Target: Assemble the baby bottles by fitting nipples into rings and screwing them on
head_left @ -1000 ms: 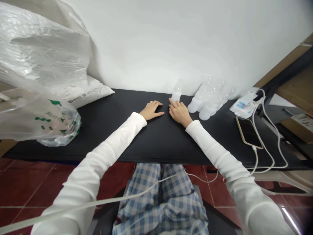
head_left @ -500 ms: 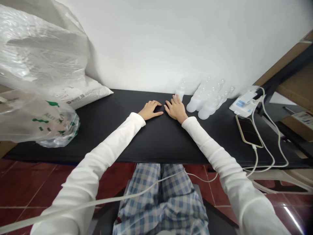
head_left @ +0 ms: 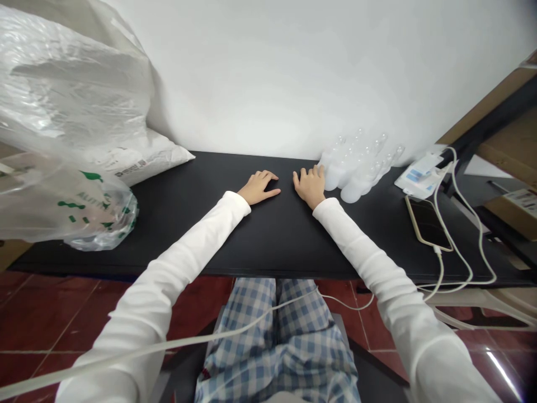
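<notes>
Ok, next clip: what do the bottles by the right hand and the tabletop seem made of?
The frosted white bottles look like translucent plastic: light passes through their milky walls. The matte black tabletop looks like laminate or painted board, with no visible grain; its core cannot be told.

On the desk (head_left: 176, 235), plastic bottles (head_left: 354, 170) sit against the wall (head_left: 293, 73), just beside my right hand (head_left: 309, 187). A phone (head_left: 428, 224) lies further right; a plastic bag (head_left: 71, 207) sits left of my left hand (head_left: 259, 188).
</notes>
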Tool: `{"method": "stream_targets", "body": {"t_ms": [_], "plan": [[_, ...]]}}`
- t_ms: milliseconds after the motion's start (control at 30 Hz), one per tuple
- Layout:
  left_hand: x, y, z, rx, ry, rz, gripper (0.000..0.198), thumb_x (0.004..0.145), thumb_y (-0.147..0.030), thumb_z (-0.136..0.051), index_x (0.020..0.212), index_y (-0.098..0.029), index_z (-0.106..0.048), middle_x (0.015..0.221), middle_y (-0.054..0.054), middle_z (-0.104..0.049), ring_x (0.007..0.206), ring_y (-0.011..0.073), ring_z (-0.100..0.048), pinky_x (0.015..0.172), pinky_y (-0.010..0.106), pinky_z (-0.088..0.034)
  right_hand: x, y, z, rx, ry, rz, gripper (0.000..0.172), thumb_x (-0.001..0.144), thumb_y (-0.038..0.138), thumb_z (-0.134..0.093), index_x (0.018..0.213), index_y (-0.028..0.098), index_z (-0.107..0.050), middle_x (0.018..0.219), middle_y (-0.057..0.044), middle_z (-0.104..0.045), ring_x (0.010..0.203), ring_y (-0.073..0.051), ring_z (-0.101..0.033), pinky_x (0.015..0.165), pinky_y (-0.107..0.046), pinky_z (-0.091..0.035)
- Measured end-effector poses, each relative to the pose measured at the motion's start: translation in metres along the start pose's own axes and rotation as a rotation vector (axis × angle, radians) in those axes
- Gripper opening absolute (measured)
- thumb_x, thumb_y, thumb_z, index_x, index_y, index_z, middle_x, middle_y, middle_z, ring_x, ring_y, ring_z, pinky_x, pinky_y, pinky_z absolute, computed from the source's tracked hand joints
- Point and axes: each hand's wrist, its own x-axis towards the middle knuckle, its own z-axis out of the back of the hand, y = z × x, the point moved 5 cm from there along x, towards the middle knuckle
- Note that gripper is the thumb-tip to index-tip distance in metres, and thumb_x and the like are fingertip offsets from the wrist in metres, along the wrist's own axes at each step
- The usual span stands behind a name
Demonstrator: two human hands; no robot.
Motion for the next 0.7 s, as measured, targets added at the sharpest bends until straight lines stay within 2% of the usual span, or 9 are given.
{"method": "stream_targets", "body": {"t_ms": [167, 500, 600, 700], "plan": [[0.0002, -0.0006, -0.0009, 0.018, -0.002, -0.018, 0.047, 0.095, -0.052, -0.052, 0.132, -0.023, -0.056, 0.139, 0.011, -0.055, 0.124, 0.0317, -0.051, 0.113, 0.053, -0.036, 0.0017, -0.0074, -0.0028, 0.019, -0.037, -0.008, 0.055, 0.102, 0.034, -0.029, 0.117, -0.001, -0.069, 0.12, -0.031, -0.071, 0.134, -0.043, -0.054, 0.113, -0.067, -0.027], [-0.0005, -0.0028, -0.0002, 0.057, 0.001, -0.02, 0.046, 0.097, -0.05, -0.051, 0.133, -0.021, -0.056, 0.141, 0.012, -0.054, 0.125, 0.032, -0.051, 0.112, 0.052, -0.037, 0.0, -0.0014, 0.0046, -0.074, 0.058, -0.1, 0.05, 0.102, 0.028, -0.031, 0.12, -0.004, -0.066, 0.126, -0.032, -0.068, 0.137, -0.044, -0.051, 0.115, -0.062, -0.027], [-0.0004, -0.0021, -0.0002, 0.062, -0.003, -0.025, 0.047, 0.097, -0.051, -0.051, 0.133, -0.021, -0.056, 0.141, 0.012, -0.055, 0.125, 0.032, -0.052, 0.112, 0.051, -0.038, 0.0004, -0.0039, 0.0022, -0.066, 0.006, -0.084, 0.049, 0.101, 0.029, -0.032, 0.116, -0.002, -0.067, 0.119, -0.031, -0.07, 0.129, -0.043, -0.056, 0.111, -0.061, -0.032], [-0.0004, -0.0035, 0.0001, 0.061, -0.009, -0.026, 0.045, 0.097, -0.049, -0.05, 0.132, -0.022, -0.056, 0.14, 0.012, -0.056, 0.125, 0.0323, -0.053, 0.112, 0.052, -0.038, 0.0015, -0.0038, 0.0, -0.015, -0.04, 0.007, 0.047, 0.102, 0.028, -0.031, 0.11, 0.002, -0.069, 0.109, -0.027, -0.071, 0.112, -0.039, -0.062, 0.103, -0.057, -0.04]]}}
